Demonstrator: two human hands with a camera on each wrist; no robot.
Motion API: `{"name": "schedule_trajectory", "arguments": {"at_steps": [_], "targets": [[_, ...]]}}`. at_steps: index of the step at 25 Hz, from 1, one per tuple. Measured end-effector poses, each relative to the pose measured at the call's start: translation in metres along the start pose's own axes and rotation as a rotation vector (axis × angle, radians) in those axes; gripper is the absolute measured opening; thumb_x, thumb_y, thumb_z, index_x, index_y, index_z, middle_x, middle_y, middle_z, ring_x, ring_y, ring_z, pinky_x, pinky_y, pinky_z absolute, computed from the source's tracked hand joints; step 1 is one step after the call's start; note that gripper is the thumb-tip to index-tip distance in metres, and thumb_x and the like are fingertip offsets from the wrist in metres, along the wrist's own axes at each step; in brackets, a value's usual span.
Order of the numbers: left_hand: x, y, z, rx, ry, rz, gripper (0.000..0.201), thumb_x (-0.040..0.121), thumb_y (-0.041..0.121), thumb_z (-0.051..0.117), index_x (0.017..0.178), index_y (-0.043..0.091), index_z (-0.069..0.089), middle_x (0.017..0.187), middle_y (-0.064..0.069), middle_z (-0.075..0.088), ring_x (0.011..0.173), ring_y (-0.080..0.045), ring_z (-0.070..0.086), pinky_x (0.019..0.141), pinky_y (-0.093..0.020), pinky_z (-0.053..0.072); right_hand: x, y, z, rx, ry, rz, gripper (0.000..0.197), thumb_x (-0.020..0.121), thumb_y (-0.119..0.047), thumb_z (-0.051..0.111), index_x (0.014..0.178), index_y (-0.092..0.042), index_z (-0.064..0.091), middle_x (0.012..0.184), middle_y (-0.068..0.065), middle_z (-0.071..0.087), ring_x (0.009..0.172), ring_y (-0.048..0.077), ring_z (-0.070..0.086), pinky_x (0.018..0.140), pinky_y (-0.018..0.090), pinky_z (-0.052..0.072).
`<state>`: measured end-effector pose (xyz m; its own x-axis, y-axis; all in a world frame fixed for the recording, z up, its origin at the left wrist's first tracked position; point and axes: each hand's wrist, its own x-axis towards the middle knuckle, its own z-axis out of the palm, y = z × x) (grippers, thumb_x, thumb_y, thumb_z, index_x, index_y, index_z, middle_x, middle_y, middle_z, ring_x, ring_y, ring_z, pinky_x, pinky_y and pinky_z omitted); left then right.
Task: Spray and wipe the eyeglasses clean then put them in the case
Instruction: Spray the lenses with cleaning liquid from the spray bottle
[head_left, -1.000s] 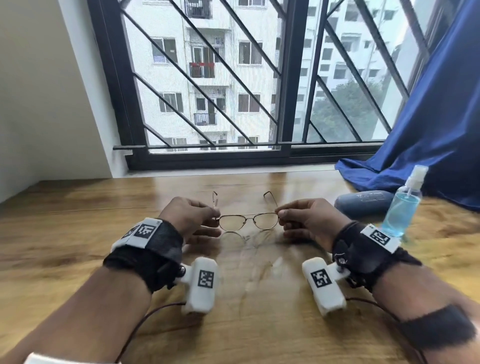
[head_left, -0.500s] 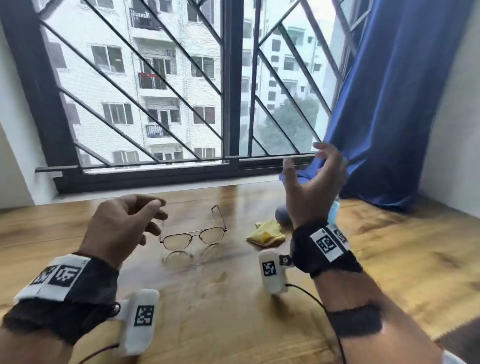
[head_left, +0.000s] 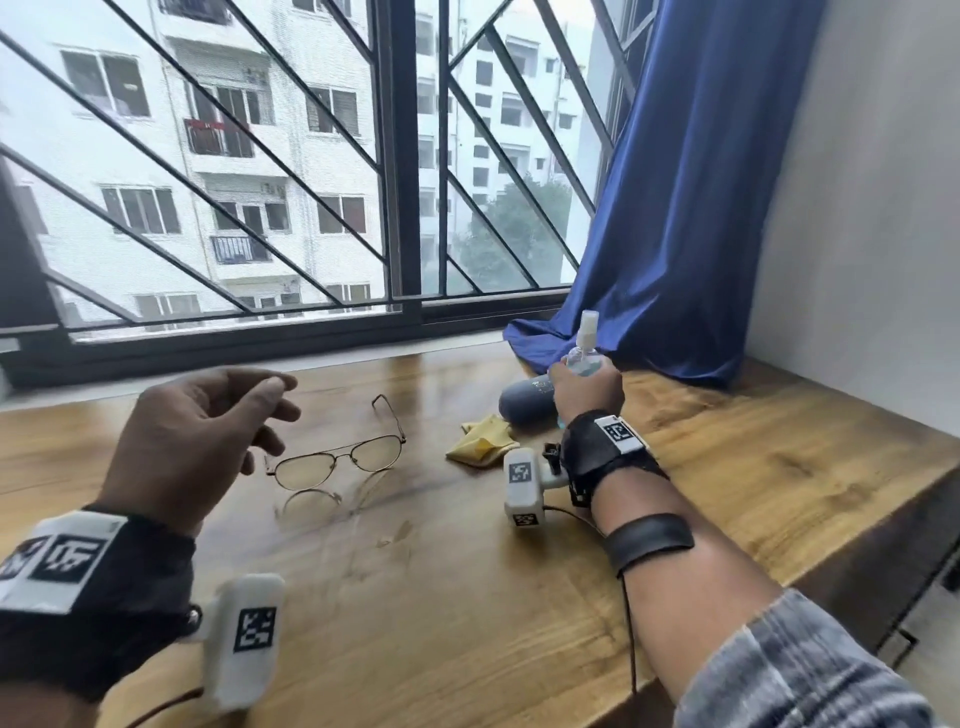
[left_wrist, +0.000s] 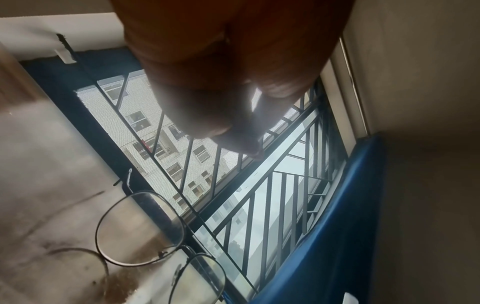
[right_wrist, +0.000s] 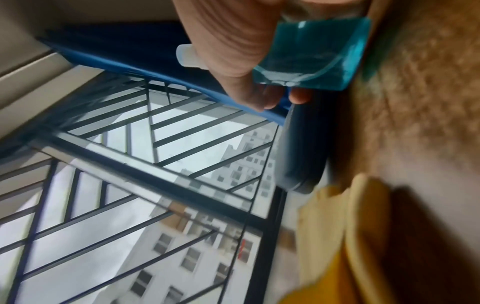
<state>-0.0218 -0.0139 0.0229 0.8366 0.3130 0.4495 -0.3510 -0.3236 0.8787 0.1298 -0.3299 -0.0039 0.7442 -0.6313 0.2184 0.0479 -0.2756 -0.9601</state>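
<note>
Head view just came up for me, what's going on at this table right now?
The person's right hand grips the clear spray bottle of blue liquid at the far side of the wooden table. The left hand hovers open and empty above the thin metal-framed eyeglasses, which lie unfolded on the table. A crumpled yellow cloth and a closed dark grey case lie between glasses and bottle. No cloth is in hand yet.

No words or numbers can be read anywhere. The square black-and-white code tags on both wristbands carry only patterns, and the pale print on the gray case beside the right hand is too blurred to read.
</note>
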Motion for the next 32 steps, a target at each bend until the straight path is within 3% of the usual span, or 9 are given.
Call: {"name": "schedule_trajectory", "arguments": {"at_steps": [2,4,8,12,17,21,25,28,32], "targets": [[-0.004,0.01,0.001,-0.038,0.003,0.035,0.012,0.095,0.015,0.063,0.094,0.013,0.075,0.081,-0.007,0.077,0.049,-0.007,0.062,0.04,-0.017,0.044,-0.022,-0.023,0.002,0.163,-0.141,-0.106,0.02,0.079,-0.03,0.076,0.09,-0.016,0.067,0.075,0.008,0.072,0.069,0.024,0.071,0.067,0.032,0.059],[-0.008,0.02,0.003,-0.104,-0.018,0.038,0.013,0.094,0.018,0.065,0.101,0.012,0.075,0.086,-0.009,0.078,0.06,-0.012,0.067,0.046,-0.022,0.048,-0.056,-0.045,0.004,0.411,-0.598,-0.151,0.017,0.086,-0.021,0.075,0.091,-0.012,0.062,0.06,0.004,0.059,0.046,0.018,0.058,0.05,0.029,0.051],[-0.019,0.037,0.013,-0.211,-0.22,0.026,0.034,0.093,0.028,0.058,0.124,0.017,0.066,0.113,-0.001,0.077,0.097,-0.02,0.072,0.074,-0.034,0.059,-0.125,-0.058,0.004,0.452,-1.509,-0.028,0.012,0.094,-0.013,0.066,0.089,-0.008,0.057,0.056,0.006,0.051,0.039,0.017,0.049,0.046,0.025,0.045],[-0.02,0.034,0.016,-0.269,-0.336,0.009,0.036,0.097,0.024,0.05,0.128,0.009,0.063,0.118,-0.011,0.074,0.104,-0.026,0.071,0.088,-0.042,0.057,-0.151,-0.056,0.008,0.436,-1.823,0.089,0.017,0.093,-0.022,0.064,0.082,-0.01,0.06,0.053,0.005,0.051,0.037,0.016,0.052,0.044,0.023,0.048],[-0.017,0.025,0.01,-0.453,-0.367,-0.072,0.029,0.096,0.008,0.06,0.123,-0.001,0.065,0.114,-0.024,0.073,0.099,-0.032,0.072,0.086,-0.037,0.06,-0.152,-0.054,0.01,0.464,-1.961,0.209,0.022,0.088,-0.028,0.071,0.077,-0.014,0.058,0.054,0.003,0.052,0.038,0.014,0.053,0.043,0.023,0.048],[-0.017,0.025,0.009,-0.511,-0.256,-0.163,0.033,0.081,0.013,0.067,0.11,-0.003,0.07,0.103,-0.022,0.075,0.094,-0.035,0.073,0.085,-0.038,0.062,-0.156,-0.057,0.013,0.415,-1.872,0.189,0.026,0.087,-0.025,0.071,0.083,-0.012,0.049,0.056,0.008,0.049,0.038,0.018,0.048,0.043,0.023,0.045],[0.004,0.025,-0.024,-0.555,0.091,-0.261,0.027,0.073,0.021,0.073,0.097,0.008,0.073,0.085,-0.006,0.08,0.076,-0.019,0.077,0.08,-0.033,0.061,-0.153,-0.052,0.015,0.24,-1.748,-0.004,0.024,0.09,-0.018,0.073,0.084,-0.008,0.053,0.058,0.011,0.052,0.04,0.02,0.05,0.044,0.027,0.047],[0.026,0.003,-0.087,-0.295,0.355,-0.271,0.02,0.078,0.026,0.08,0.095,0.016,0.074,0.083,0.001,0.08,0.071,-0.01,0.074,0.071,-0.025,0.058,-0.147,-0.052,0.015,0.259,-1.677,-0.009,0.026,0.087,-0.019,0.076,0.082,-0.007,0.053,0.058,0.012,0.052,0.04,0.021,0.05,0.044,0.028,0.047],[0.028,-0.044,-0.104,-0.036,0.319,-0.452,0.022,0.074,0.018,0.086,0.094,0.016,0.078,0.075,0.003,0.069,0.054,-0.006,0.055,0.044,-0.019,0.04,-0.143,-0.052,0.016,0.296,-1.565,0.008,0.03,0.086,-0.019,0.078,0.08,-0.009,0.05,0.056,0.011,0.05,0.041,0.021,0.047,0.044,0.028,0.045]]}}
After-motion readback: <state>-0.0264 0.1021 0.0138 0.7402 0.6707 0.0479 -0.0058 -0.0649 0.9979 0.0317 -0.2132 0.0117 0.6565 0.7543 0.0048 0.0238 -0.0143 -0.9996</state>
